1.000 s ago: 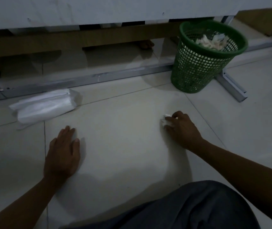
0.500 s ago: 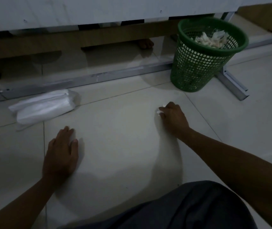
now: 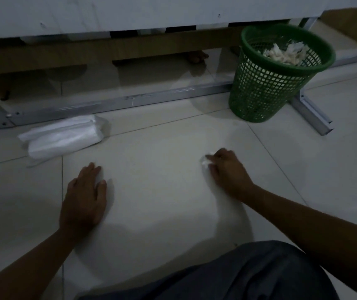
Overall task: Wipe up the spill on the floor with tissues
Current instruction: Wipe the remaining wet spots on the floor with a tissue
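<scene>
The right hand (image 3: 227, 169) pinches a crumpled tissue (image 3: 206, 161) against the floor (image 3: 156, 191), the left hand (image 3: 84, 195) lies flat and well apart, and the green basket (image 3: 277, 74) stands ahead-right, nearer the right hand.

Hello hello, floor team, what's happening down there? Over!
Left hand flat on pale tiled floor. Right hand presses crumpled white tissue down. Nothing blocking.

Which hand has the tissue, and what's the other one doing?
The right hand: its curled fingers pinch a small white tissue wad against the floor tile. The left hand lies flat, fingers straight, holding nothing.
</scene>
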